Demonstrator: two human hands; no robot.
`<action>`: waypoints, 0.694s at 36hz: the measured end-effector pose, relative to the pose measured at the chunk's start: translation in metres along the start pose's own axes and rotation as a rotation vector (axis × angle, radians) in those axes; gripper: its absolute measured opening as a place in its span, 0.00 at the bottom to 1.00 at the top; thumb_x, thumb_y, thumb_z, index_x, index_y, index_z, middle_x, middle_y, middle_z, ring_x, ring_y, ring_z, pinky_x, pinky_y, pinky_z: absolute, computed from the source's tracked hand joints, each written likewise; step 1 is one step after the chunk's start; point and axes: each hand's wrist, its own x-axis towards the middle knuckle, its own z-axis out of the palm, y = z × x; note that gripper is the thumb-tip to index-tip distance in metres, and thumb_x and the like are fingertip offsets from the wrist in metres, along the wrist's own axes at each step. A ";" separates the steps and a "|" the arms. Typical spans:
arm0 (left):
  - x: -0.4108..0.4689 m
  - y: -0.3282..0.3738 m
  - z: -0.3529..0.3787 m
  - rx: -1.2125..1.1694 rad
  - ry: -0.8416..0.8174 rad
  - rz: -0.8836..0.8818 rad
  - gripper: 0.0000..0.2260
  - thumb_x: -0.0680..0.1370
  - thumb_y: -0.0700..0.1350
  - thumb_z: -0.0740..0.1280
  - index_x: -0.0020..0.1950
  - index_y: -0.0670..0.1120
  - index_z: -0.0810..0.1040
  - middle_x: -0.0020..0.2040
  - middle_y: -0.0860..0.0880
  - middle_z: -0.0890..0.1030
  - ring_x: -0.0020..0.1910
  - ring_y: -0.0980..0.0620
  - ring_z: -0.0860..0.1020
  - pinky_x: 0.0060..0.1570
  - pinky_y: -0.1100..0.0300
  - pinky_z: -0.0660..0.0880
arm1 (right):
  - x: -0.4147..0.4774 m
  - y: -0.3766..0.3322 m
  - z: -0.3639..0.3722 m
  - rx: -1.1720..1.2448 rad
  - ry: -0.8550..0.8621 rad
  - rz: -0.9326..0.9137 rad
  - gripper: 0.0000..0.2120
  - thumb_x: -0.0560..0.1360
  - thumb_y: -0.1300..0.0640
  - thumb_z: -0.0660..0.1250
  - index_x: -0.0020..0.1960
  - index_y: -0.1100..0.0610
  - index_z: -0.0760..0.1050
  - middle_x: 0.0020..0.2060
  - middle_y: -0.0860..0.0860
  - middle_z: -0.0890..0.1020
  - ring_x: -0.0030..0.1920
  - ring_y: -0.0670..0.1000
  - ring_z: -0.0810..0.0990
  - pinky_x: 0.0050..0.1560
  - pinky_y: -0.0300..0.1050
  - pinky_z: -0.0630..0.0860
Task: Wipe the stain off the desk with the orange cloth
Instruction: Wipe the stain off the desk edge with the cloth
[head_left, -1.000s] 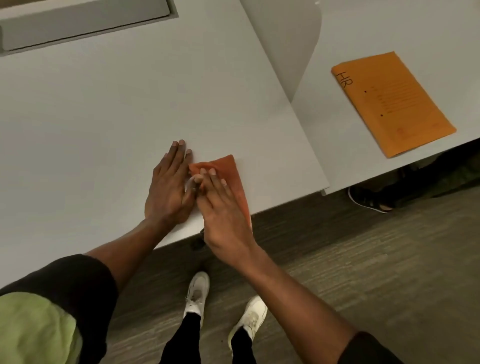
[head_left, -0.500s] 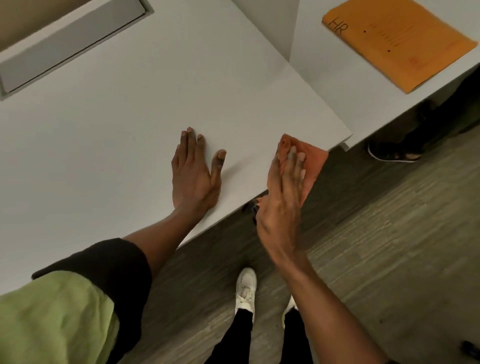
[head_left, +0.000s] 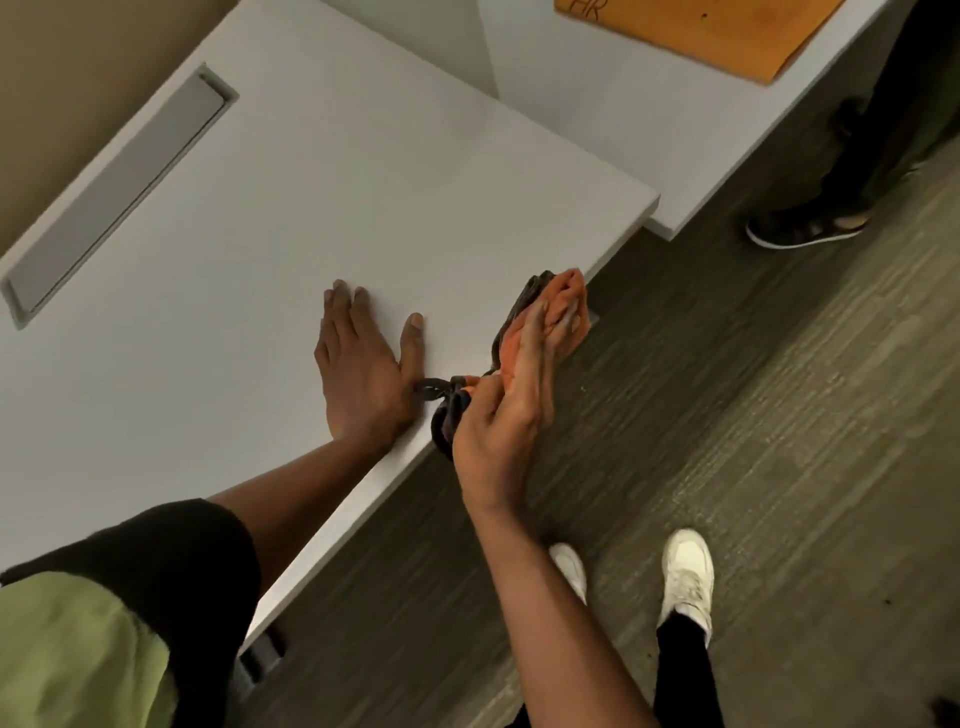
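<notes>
The orange cloth (head_left: 563, 304) lies against my right hand (head_left: 506, 410), which is raised on edge at the white desk's (head_left: 363, 171) near edge, partly over the floor. Dark shadow or material shows under the cloth and by my right thumb; I cannot tell what it is. My left hand (head_left: 363, 374) rests flat on the desk just left of it, palm down, fingers spread, holding nothing. No stain shows on the visible desk surface.
An orange envelope (head_left: 696, 31) lies on the adjoining desk at the top right. A grey recessed panel (head_left: 114, 187) is set in the desk's far left. Another person's dark shoe (head_left: 805, 228) stands on the floor to the right. My white shoes (head_left: 685, 577) are below.
My right hand has slid the cloth from beside my left hand to the right, off the desk's near edge, and tipped up on its side. The left hand stays flat. The view has swung.
</notes>
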 end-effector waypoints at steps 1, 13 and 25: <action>0.000 0.000 0.000 0.005 -0.001 0.001 0.38 0.87 0.68 0.50 0.88 0.44 0.55 0.90 0.45 0.52 0.89 0.46 0.49 0.87 0.45 0.49 | 0.004 -0.002 0.000 0.015 0.013 0.019 0.35 0.77 0.78 0.59 0.82 0.67 0.59 0.85 0.63 0.56 0.87 0.59 0.51 0.84 0.64 0.58; 0.002 -0.004 0.005 0.049 0.024 0.013 0.36 0.87 0.66 0.51 0.86 0.43 0.59 0.89 0.45 0.56 0.89 0.46 0.53 0.86 0.43 0.53 | 0.008 0.001 -0.019 0.304 -0.025 0.222 0.31 0.83 0.72 0.57 0.84 0.58 0.59 0.86 0.48 0.55 0.81 0.31 0.56 0.75 0.26 0.62; 0.004 0.001 0.005 0.068 0.017 -0.009 0.36 0.85 0.66 0.51 0.86 0.43 0.59 0.88 0.43 0.59 0.87 0.42 0.57 0.84 0.40 0.56 | 0.002 -0.002 -0.028 0.278 -0.037 0.265 0.32 0.83 0.70 0.63 0.83 0.53 0.60 0.83 0.38 0.56 0.83 0.35 0.54 0.78 0.31 0.63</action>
